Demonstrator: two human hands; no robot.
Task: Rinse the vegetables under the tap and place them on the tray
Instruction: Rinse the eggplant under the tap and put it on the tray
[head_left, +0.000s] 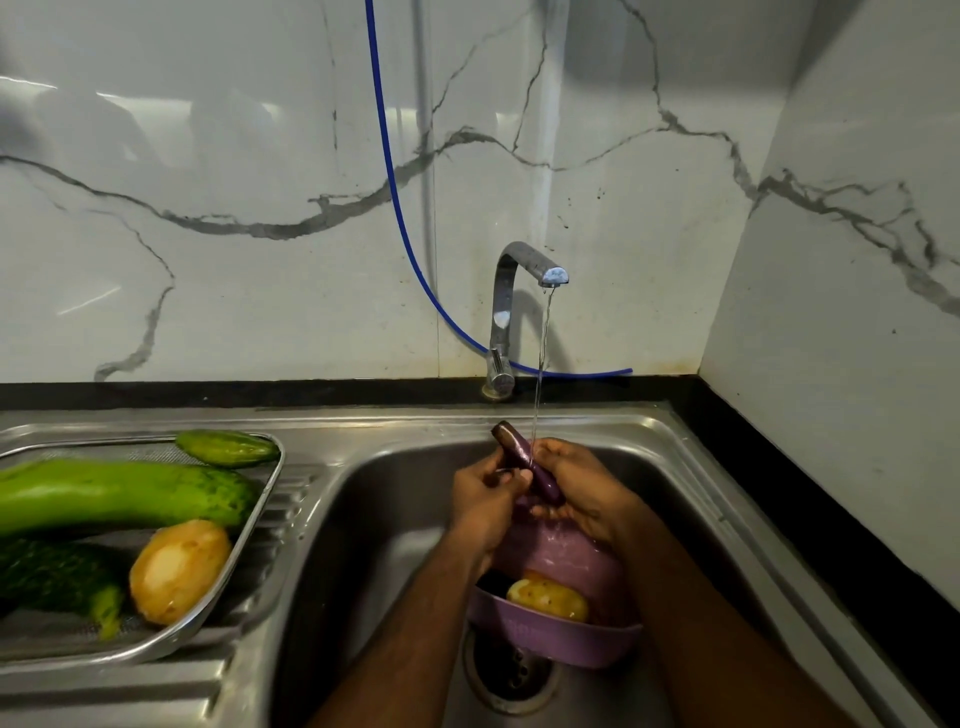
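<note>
Both hands — left (485, 496) and right (576, 488) — grip a slim purple brinjal (524, 460) under the tap (524, 270), above the sink's (395, 519) lilac basket (561, 639); wet skin could slip, dropping it short of the left-hand tray (260, 514).

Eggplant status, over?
Both hands, left hand and right hand, grip eggplant under running tap. Tray path clear.

Readable text: none on any surface
Tap (524, 291): plain metal; no brand mark legible
Purple basket (550, 636): no lettering legible
Tray (270, 493): no label or number legible
</note>
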